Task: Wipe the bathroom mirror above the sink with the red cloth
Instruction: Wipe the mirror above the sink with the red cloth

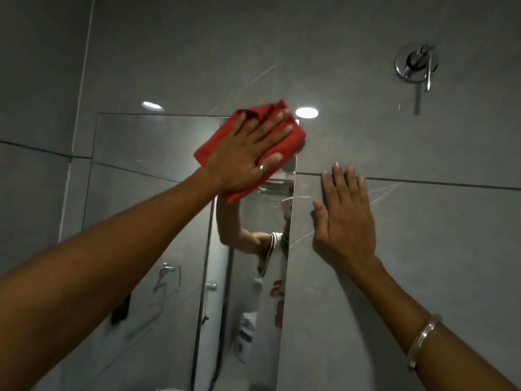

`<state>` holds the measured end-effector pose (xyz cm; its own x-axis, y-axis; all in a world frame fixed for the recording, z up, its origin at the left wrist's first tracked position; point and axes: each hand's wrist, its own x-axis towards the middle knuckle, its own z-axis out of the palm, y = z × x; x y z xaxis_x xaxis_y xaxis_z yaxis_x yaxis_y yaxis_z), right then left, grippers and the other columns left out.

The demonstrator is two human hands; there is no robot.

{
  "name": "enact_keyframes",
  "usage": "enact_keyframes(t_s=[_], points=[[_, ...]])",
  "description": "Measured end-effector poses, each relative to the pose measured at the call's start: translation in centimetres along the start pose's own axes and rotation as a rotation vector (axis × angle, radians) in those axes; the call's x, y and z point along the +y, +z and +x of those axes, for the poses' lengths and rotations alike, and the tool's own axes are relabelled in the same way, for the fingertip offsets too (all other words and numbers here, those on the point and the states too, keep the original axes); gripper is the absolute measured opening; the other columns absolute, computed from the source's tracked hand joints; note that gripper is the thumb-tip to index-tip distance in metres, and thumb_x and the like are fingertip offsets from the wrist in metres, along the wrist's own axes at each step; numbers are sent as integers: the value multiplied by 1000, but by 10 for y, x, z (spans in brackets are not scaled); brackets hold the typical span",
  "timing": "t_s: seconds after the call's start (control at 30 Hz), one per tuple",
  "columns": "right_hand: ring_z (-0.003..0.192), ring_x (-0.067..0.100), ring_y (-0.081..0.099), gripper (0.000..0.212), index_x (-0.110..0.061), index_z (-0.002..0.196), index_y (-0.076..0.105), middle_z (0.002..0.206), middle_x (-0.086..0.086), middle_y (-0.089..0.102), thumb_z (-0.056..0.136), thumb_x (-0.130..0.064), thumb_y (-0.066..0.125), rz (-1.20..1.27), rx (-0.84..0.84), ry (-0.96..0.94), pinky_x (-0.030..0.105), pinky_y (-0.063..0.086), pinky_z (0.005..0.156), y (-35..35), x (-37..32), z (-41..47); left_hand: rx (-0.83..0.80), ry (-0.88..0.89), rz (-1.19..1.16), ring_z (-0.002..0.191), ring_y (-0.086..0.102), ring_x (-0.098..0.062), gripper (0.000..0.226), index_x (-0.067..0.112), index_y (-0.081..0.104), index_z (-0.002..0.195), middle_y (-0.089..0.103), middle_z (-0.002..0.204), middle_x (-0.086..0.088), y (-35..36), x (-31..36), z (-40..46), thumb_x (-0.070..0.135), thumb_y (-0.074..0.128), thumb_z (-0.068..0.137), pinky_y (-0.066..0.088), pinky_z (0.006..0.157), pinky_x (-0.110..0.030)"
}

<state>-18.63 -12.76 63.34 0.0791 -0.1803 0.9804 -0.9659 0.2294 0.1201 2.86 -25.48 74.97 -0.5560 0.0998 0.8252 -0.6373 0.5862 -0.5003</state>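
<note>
Folded red cloth [284, 139] flat under left hand [242, 153], mirror [158, 198] top corner.

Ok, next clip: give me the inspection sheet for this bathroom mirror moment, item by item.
Surface: mirror on a grey tiled wall, seen from below; top right corner is under the cloth.
Job's things: red cloth, folded, flat against the glass at the mirror's upper right corner.
Clutter: nothing seen on the wall; a bottle shows only as a reflection.
Grippers: left hand spread open, palm pressing the cloth to the mirror; right hand flat on the tile right of the mirror, empty, bangle on the wrist.
Cables: nothing seen.
Surroundings: chrome wall valve upper right; two ceiling lights glare off the tile above the mirror.
</note>
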Motion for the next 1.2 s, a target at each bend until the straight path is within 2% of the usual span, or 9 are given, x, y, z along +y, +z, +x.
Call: enact_keyframes(t_s=[0.1,0.2,0.43,0.6,0.77,0.8,0.97,1.13,1.2], points=[[163,25,7,65,-10,163,25,173,11,17,106,-40,29,-3,38,13,44,5,133,3,-2,-4,36,-67,14,162,2,-28,67,26,6,166,5,176,-5,1,3,13,59,11,107,7,130,-58],[163,26,6,65,-10,164,23,174,11,15,106,-40,30,1,30,-1,43,3,133,7,-5,-15,56,-6,17,162,4,-31,69,24,9,166,7,176,-7,13,28,-15,59,9,107,7,130,-60],[162,29,16,65,-5,163,25,171,16,23,106,-36,33,85,39,-13,38,2,133,18,-10,-77,30,102,-76,162,5,-31,72,28,15,166,11,175,-6,74,136,-172,63,31,105,4,128,-63],[161,33,19,67,-2,162,25,171,19,24,104,-35,36,59,16,-37,42,5,133,23,-12,-110,-51,117,-162,157,24,-30,75,33,18,164,17,174,1,114,226,-307,62,45,101,0,127,-61],[161,34,19,68,-3,162,24,171,19,22,105,-37,37,34,-3,-34,42,3,133,20,-14,-114,-249,177,-221,155,13,-19,68,38,11,164,-4,175,11,131,279,-404,56,35,103,30,114,-55],[161,34,19,68,-3,162,26,171,20,22,105,-36,37,31,-12,-34,42,2,133,17,-15,-113,-284,178,-225,154,15,-18,67,38,12,164,-4,175,11,130,279,-407,56,34,104,30,117,-55],[161,34,16,69,-4,162,27,171,20,21,102,-37,38,27,-133,-44,50,9,132,2,-18,-104,-273,117,-212,154,24,-19,67,40,19,163,4,175,11,114,254,-368,59,40,102,-3,130,-50],[161,32,13,68,-8,163,27,172,16,19,103,-40,31,61,-79,-112,54,13,131,-5,-20,-41,-113,-158,-165,159,17,-23,66,37,22,164,17,174,2,78,187,-222,62,33,103,6,129,-57],[162,29,9,66,-11,163,23,173,13,16,105,-41,27,79,-43,-98,51,10,132,-3,-22,-3,-33,-227,-167,161,12,-21,68,34,15,165,10,176,2,62,152,-153,62,26,105,8,129,-58]])
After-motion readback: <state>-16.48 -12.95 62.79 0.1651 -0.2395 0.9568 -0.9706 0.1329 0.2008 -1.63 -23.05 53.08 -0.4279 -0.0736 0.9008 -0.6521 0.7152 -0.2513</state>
